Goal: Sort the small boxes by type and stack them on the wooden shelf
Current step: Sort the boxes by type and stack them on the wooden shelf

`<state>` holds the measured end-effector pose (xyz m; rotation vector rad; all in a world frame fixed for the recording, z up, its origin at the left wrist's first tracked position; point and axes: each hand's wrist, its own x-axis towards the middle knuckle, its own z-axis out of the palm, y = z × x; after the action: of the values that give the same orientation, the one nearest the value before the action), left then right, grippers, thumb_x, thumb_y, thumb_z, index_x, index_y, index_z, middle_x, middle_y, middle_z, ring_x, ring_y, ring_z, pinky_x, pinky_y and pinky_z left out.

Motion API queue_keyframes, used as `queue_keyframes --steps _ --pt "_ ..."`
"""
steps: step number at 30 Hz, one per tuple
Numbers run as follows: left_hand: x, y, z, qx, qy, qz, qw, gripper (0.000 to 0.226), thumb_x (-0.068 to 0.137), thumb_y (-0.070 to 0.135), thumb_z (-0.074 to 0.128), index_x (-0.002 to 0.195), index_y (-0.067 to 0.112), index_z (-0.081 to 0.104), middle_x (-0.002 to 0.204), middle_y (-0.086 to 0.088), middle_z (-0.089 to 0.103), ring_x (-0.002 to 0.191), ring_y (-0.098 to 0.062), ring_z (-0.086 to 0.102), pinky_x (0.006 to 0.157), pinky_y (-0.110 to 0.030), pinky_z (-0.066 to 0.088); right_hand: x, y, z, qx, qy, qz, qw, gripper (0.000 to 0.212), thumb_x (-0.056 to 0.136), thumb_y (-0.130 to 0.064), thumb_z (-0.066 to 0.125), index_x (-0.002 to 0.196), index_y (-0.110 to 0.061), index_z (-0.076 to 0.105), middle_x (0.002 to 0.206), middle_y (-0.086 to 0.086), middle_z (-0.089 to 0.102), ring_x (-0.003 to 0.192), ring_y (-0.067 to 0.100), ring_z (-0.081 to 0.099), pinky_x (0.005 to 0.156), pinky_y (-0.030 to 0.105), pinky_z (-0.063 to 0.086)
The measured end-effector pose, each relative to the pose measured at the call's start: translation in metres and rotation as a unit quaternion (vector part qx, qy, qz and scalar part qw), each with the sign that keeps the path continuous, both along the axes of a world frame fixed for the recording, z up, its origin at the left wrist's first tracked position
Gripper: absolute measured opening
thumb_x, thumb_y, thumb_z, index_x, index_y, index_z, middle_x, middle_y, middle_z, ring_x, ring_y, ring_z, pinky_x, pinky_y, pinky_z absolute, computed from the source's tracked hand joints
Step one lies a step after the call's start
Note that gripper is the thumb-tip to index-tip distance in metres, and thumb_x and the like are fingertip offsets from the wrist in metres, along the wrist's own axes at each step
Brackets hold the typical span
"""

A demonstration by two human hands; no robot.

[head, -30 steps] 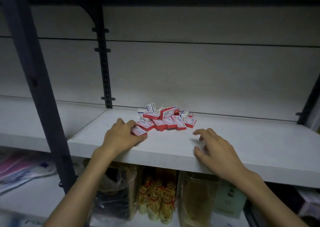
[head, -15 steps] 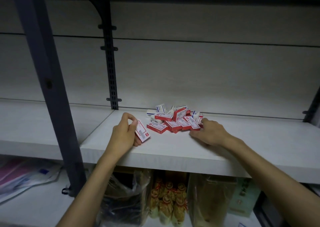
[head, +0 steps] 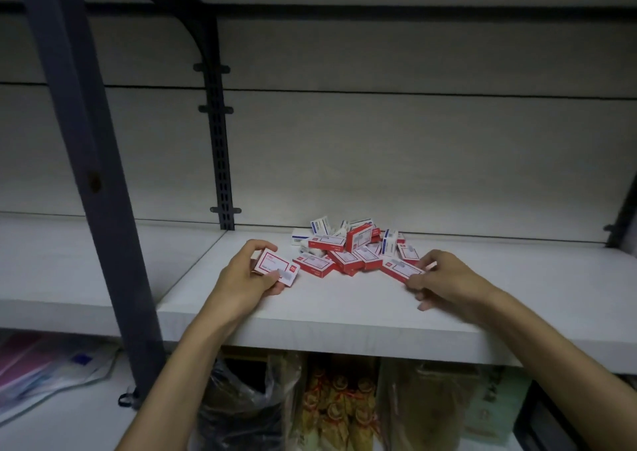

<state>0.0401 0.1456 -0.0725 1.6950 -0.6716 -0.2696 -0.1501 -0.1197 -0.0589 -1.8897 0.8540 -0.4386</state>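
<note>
Head view, sorting under way. Left hand (head: 246, 280), left of centre, pinches one red box (head: 276, 270) just above the shelf (head: 344, 307). Right hand (head: 439, 278), right of centre, pinches a second red box (head: 401, 270) at the edge of the mixed pile (head: 351, 249) at centre. Advisable: set both red boxes flat, edges aligned, well apart from the pile; start the blue-and-white boxes (head: 389, 242) as a separate stack.

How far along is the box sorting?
Barely started: no sorted stack stands on the shelf yet. In hand: the left hand holds one red box, and the right hand pinches another red box at the pile's edge. Left: the mixed pile of red and blue-white boxes.
</note>
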Motion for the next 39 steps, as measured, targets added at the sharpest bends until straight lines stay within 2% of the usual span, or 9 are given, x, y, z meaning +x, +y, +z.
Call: queue_keyframes --steps 4,8,11,16,22,27,31,35,39 --pt "-0.001 -0.001 -0.004 0.049 -0.076 0.030 0.995 0.031 0.083 0.021 0.080 0.103 0.035 0.061 0.096 0.010 0.076 0.087 -0.002 0.070 0.071 -0.020 0.051 -0.005 0.009 0.003 0.037 -0.015 0.011 0.999 0.045 0.080 0.007 0.075 0.114 -0.002 0.047 0.093 0.019 0.067 0.061 0.022 0.061 0.048 0.031 0.056" --pt "-0.002 -0.003 -0.006 0.079 -0.090 0.037 0.992 0.032 0.080 0.027 0.083 0.101 0.036 0.060 0.102 0.011 0.074 0.097 -0.008 0.068 0.084 -0.030 0.057 -0.009 0.011 0.001 0.030 -0.010 0.012 0.999 0.045 0.081 0.008 0.074 0.114 -0.009 0.048 0.109 0.021 0.064 0.057 0.019 0.061 0.050 0.026 0.057" --pt "-0.004 -0.004 -0.004 0.097 -0.102 0.048 0.989 0.030 0.078 0.034 0.084 0.098 0.034 0.062 0.093 0.012 0.074 0.089 -0.009 0.068 0.076 -0.031 0.056 -0.013 0.013 0.004 0.049 0.007 0.038 0.998 0.049 0.084 0.010 0.066 0.124 -0.015 0.052 0.114 0.018 0.061 0.053 0.017 0.055 0.046 0.022 0.049" --pt "-0.005 -0.005 -0.002 0.129 -0.094 0.019 0.987 0.037 0.075 0.033 0.086 0.104 0.038 0.065 0.100 0.012 0.071 0.091 -0.010 0.067 0.078 -0.031 0.059 -0.013 0.016 0.001 -0.003 0.027 0.054 0.998 0.020 0.091 -0.028 0.072 0.109 -0.019 0.067 0.085 0.006 0.066 0.050 0.012 0.052 0.043 0.021 0.040" --pt "-0.005 -0.005 -0.003 0.162 -0.151 0.042 0.974 0.030 0.080 0.037 0.082 0.105 0.038 0.065 0.095 0.020 0.063 0.085 -0.004 0.062 0.068 -0.025 0.054 -0.023 0.012 -0.002 0.097 -0.107 -0.005 0.989 0.021 0.094 -0.008 0.063 0.106 0.008 0.067 0.069 0.016 0.065 0.050 0.022 0.060 0.047 0.027 0.056" --pt "-0.001 -0.004 -0.007 0.097 -0.143 0.041 0.984 0.027 0.084 0.041 0.076 0.107 0.038 0.063 0.098 0.020 0.066 0.089 -0.006 0.065 0.075 -0.031 0.056 -0.021 0.015 0.000 0.144 -0.170 -0.011 0.975 0.021 0.093 -0.003 0.062 0.113 -0.002 0.054 0.086 0.025 0.075 0.069 0.037 0.074 0.059 0.035 0.063" --pt "-0.008 -0.001 -0.005 -0.005 -0.115 -0.009 0.993 0.024 0.093 0.031 0.067 0.113 0.041 0.058 0.092 0.007 0.071 0.070 -0.015 0.069 0.062 -0.032 0.056 -0.024 0.020 0.002 0.112 -0.183 0.026 0.976 0.037 0.092 -0.002 0.068 0.124 -0.018 0.059 0.089 0.028 0.074 0.066 0.038 0.074 0.058 0.037 0.064" --pt "-0.010 -0.005 0.001 -0.015 -0.112 -0.078 0.991 0.027 0.099 0.023 0.060 0.118 0.041 0.056 0.109 0.009 0.067 0.072 -0.020 0.067 0.059 -0.026 0.055 -0.023 0.028 0.006 0.129 -0.190 0.030 0.973 0.042 0.088 0.004 0.071 0.126 -0.005 0.055 0.092 0.028 0.075 0.074 0.035 0.076 0.067 0.036 0.065" --pt "-0.019 -0.018 0.010 -0.055 -0.089 -0.159 0.982 0.031 0.100 0.014 0.057 0.117 0.040 0.058 0.098 0.014 0.069 0.068 -0.009 0.063 0.063 -0.029 0.055 -0.031 0.035 0.011 0.158 -0.253 0.000 0.955 0.057 0.081 0.014 0.072 0.130 -0.002 0.047 0.103 0.023 0.075 0.090 0.035 0.076 0.071 0.032 0.063"
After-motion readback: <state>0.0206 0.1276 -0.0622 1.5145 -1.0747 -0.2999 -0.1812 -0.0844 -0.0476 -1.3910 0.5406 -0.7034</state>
